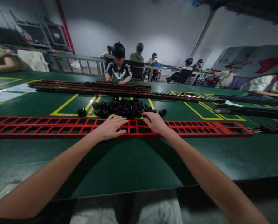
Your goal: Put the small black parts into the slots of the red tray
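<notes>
A long red frame (66, 136), divided into two rows of rectangular openings, lies across the green table. My left hand (109, 127) rests over it with the fingers stretched out flat and nothing in them. To the right, my right hand (155, 123) is above the same frame, its fingers bent and closed together. Whatever is between its fingertips, if anything, is hidden. Just beyond both hands is a heap of small black block-like parts (127, 107). A single black part (81, 112) sits apart on the left.
Long dark strips (94, 88) are stacked behind the heap, and more dark bars (251, 109) lie at right. Wires and a black piece (273, 128) are beside the frame's right end. A co-worker (118, 67) sits across the green table (139, 168); yellow tape lines mark its top.
</notes>
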A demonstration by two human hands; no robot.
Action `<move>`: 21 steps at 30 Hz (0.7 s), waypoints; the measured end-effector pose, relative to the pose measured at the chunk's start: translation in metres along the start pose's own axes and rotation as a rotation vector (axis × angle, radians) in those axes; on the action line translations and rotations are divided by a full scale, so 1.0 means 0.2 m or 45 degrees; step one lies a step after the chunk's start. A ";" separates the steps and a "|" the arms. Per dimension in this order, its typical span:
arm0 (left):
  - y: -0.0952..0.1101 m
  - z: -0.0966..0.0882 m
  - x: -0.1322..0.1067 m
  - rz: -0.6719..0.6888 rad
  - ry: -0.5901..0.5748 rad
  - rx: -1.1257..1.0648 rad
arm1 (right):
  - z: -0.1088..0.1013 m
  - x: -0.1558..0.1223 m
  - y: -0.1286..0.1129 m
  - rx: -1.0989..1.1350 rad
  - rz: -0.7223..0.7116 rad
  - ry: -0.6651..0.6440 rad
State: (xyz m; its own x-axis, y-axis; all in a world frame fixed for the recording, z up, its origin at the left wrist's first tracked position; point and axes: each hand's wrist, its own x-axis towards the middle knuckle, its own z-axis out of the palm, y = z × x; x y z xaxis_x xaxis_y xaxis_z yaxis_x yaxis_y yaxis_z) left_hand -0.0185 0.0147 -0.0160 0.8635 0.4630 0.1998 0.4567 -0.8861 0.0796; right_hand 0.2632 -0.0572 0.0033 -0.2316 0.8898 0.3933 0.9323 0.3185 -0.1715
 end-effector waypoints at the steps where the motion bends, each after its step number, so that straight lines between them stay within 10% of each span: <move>1: 0.00 0.00 0.00 0.000 -0.005 -0.001 | 0.01 0.01 -0.06 0.014 -0.069 -0.064; 7: 0.01 0.00 0.00 -0.012 0.012 0.039 | 0.04 0.16 -0.27 -0.010 -0.377 -0.405; 16: 0.02 -0.03 0.02 -0.010 -0.013 -0.043 | -0.04 0.14 -0.09 -0.383 0.122 -0.321; 21: 0.02 -0.02 0.02 0.015 0.025 -0.054 | -0.23 -0.06 -0.37 0.496 0.019 -0.181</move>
State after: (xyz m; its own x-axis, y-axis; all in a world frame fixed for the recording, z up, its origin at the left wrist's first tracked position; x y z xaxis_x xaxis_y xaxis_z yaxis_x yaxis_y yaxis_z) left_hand -0.0143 0.0134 -0.0112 0.8641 0.4526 0.2202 0.4369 -0.8917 0.1184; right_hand 0.2097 -0.1067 0.0517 -0.2802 0.9230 0.2638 0.7673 0.3805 -0.5162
